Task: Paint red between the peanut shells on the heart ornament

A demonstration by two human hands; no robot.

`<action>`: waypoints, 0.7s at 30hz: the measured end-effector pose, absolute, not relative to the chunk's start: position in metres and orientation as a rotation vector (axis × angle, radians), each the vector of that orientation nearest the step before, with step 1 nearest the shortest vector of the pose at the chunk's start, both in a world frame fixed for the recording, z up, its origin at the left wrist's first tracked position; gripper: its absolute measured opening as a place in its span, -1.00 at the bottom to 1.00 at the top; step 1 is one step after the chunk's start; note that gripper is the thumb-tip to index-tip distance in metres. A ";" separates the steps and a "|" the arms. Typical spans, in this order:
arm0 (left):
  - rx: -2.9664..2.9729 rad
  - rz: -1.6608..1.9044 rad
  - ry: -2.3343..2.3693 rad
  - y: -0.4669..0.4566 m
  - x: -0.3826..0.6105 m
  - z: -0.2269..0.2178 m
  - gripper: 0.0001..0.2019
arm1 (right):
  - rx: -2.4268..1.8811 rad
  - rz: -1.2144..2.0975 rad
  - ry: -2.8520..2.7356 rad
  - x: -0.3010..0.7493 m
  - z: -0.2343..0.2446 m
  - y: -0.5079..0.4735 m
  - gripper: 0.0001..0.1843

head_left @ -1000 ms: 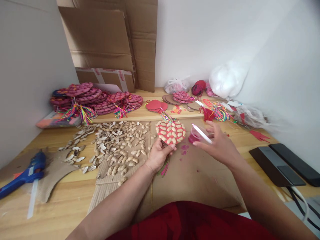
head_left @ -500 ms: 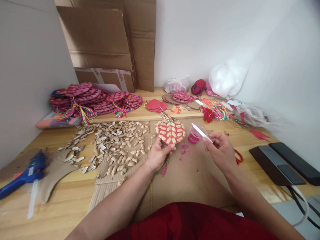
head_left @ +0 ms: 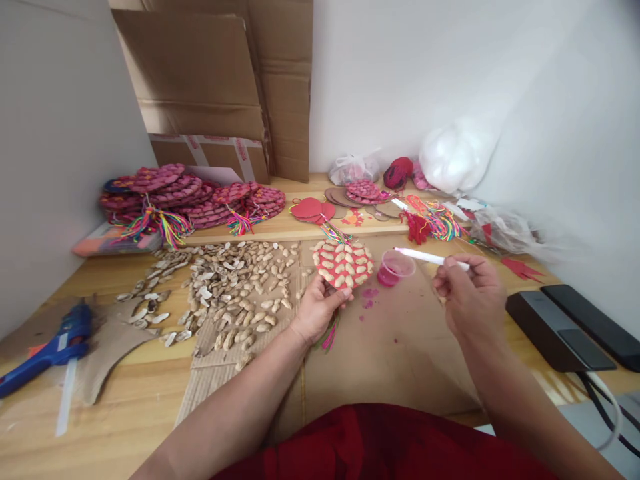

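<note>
My left hand [head_left: 323,310] grips the lower edge of a red disc [head_left: 354,248] covered with rows of peanut shells, thumb in front. Strands of coloured thread hang below it. Between the thumb and fingers of my right hand [head_left: 467,287] is a white brush pen [head_left: 425,256], held nearly level with its pinkish tip pointing left. Under that tip stands a small clear plastic cup [head_left: 397,270] with magenta liquid in it. Magenta drops [head_left: 369,299] stain the cardboard [head_left: 380,367] between the cup and my left hand.
Loose peanut shells [head_left: 250,287] spread over the left side. A blue glue gun [head_left: 60,347] lies farther left. Pink shell-covered discs [head_left: 160,193] are stacked on the back ledge near red discs [head_left: 313,211] and tassels [head_left: 440,220]. Black devices [head_left: 560,330] sit at the right.
My right hand has moved right with the brush pen, which has turned flatter and come away from over the cup's middle. My left hand and the disc have hardly shifted.
</note>
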State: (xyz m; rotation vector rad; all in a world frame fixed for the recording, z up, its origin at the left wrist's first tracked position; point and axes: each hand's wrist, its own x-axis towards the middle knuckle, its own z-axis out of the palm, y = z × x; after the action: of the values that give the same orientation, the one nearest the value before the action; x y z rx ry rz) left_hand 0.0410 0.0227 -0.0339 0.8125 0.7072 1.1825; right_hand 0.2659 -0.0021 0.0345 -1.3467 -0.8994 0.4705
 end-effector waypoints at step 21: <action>0.815 1.166 0.733 0.019 0.039 -0.032 -0.48 | -1.785 0.048 -1.511 0.269 0.069 0.003 -0.77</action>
State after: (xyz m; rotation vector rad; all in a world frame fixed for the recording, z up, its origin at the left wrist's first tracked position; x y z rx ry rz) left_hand 0.0395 0.0190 -0.0317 0.8147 0.7326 1.1661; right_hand 0.2689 0.0033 0.0687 -1.7851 -1.5113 0.0480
